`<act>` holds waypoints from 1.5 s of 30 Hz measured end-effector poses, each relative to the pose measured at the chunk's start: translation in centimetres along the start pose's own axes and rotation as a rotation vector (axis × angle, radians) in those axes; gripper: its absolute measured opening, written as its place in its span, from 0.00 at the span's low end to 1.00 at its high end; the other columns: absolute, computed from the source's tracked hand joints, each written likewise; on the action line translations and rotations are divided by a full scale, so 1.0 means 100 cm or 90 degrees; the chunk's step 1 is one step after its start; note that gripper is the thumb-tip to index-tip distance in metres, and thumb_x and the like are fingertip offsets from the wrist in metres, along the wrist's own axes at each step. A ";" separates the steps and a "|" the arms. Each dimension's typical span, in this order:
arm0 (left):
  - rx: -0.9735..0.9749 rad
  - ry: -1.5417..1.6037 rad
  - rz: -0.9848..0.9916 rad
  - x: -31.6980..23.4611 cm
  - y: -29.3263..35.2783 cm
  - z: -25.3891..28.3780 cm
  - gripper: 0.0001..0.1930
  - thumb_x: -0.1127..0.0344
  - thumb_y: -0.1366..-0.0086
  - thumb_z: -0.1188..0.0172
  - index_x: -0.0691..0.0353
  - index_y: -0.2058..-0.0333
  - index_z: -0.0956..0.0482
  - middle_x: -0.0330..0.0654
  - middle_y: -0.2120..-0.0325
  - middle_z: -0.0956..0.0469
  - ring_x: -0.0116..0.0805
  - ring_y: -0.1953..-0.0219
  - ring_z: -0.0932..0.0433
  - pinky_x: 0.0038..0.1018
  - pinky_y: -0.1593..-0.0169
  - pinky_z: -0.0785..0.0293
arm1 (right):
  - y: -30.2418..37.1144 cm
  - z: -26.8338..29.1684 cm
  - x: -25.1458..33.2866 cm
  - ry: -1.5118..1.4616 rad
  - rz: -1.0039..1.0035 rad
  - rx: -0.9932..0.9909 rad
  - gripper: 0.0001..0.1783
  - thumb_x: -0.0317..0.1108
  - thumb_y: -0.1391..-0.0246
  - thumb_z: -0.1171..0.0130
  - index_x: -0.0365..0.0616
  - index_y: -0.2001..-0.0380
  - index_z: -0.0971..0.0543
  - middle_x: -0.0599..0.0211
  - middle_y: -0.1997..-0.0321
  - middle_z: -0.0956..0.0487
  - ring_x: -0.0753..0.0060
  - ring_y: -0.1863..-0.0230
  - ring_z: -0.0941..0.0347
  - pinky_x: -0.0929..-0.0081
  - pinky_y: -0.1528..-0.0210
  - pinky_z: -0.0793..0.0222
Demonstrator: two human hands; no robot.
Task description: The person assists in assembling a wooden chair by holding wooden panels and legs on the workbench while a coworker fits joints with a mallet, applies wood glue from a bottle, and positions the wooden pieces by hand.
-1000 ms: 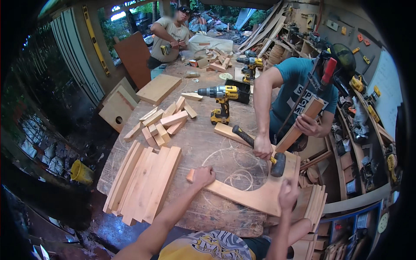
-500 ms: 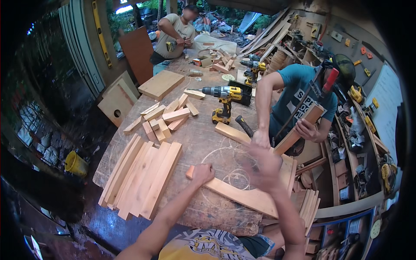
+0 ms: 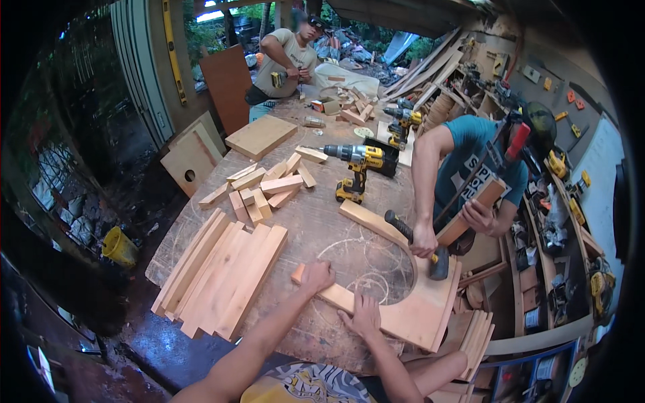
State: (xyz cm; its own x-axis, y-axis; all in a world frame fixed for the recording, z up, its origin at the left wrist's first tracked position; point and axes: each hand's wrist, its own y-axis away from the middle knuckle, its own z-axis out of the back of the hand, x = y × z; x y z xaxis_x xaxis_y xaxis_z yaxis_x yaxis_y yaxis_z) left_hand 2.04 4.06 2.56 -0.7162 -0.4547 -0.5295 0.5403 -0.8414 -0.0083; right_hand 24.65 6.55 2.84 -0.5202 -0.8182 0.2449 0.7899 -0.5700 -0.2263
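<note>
A U-shaped wooden piece (image 3: 411, 321) lies flat on the worktable (image 3: 309, 232), its curved end to the right. My left hand (image 3: 318, 277) is closed over the left end of its near arm. Further right along that arm, my right hand (image 3: 363, 314) rests with fingers spread on the wood. At the curved end is a black-headed mallet (image 3: 439, 263), with a co-worker's hand (image 3: 423, 239) at its handle. That co-worker's other hand holds a wooden block (image 3: 478, 201) beside a red-handled bar clamp (image 3: 516, 142).
Long wooden strips (image 3: 228, 275) lie side by side at the left, with a pile of short blocks (image 3: 269, 188) beyond. A yellow cordless drill (image 3: 356, 164) stands mid-table. Across the table, another person (image 3: 285, 64) holds a drill. Shelves of tools line the right side.
My right hand, blurred over the right part of the wooden piece before, has come down left onto its near arm. The mallet's head now shows. My left hand stays put.
</note>
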 end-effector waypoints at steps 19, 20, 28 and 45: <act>-0.104 0.005 -0.059 0.000 -0.001 -0.015 0.13 0.59 0.43 0.46 0.61 0.70 0.16 0.54 0.70 0.17 0.54 0.63 0.19 0.46 0.56 0.22 | 0.004 0.003 0.004 -0.032 -0.073 -0.062 0.42 0.60 0.54 0.33 0.38 0.45 0.27 0.50 0.54 0.27 0.49 0.50 0.32 0.56 0.45 0.37; -0.104 0.005 -0.055 -0.004 -0.002 -0.015 0.13 0.59 0.43 0.45 0.61 0.71 0.16 0.54 0.70 0.17 0.54 0.64 0.19 0.45 0.56 0.22 | 0.005 0.002 0.002 -0.028 -0.074 -0.062 0.42 0.60 0.54 0.33 0.38 0.45 0.27 0.50 0.54 0.27 0.49 0.50 0.32 0.56 0.45 0.37; 0.069 0.471 -0.365 -0.168 -0.005 0.127 0.10 0.71 0.41 0.43 0.61 0.63 0.15 0.47 0.69 0.16 0.34 0.68 0.19 0.31 0.62 0.23 | 0.011 -0.001 -0.008 -0.001 -0.052 -0.070 0.44 0.59 0.53 0.34 0.37 0.43 0.30 0.50 0.51 0.26 0.49 0.49 0.32 0.55 0.44 0.37; 0.026 0.002 -0.182 0.053 -0.030 0.002 0.13 0.59 0.44 0.43 0.62 0.70 0.15 0.57 0.69 0.18 0.56 0.63 0.18 0.47 0.54 0.23 | 0.007 -0.001 0.002 -0.040 -0.069 -0.074 0.42 0.58 0.54 0.33 0.39 0.43 0.29 0.52 0.50 0.26 0.50 0.47 0.33 0.56 0.41 0.38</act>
State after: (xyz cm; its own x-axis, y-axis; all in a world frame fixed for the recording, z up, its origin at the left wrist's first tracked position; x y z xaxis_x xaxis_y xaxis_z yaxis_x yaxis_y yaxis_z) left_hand -3.51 4.09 -0.05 -0.8354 -0.1956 -0.5136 0.2975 -0.9467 -0.1233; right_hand 25.08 6.03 2.61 -0.5755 -0.7476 0.3314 0.6860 -0.6620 -0.3020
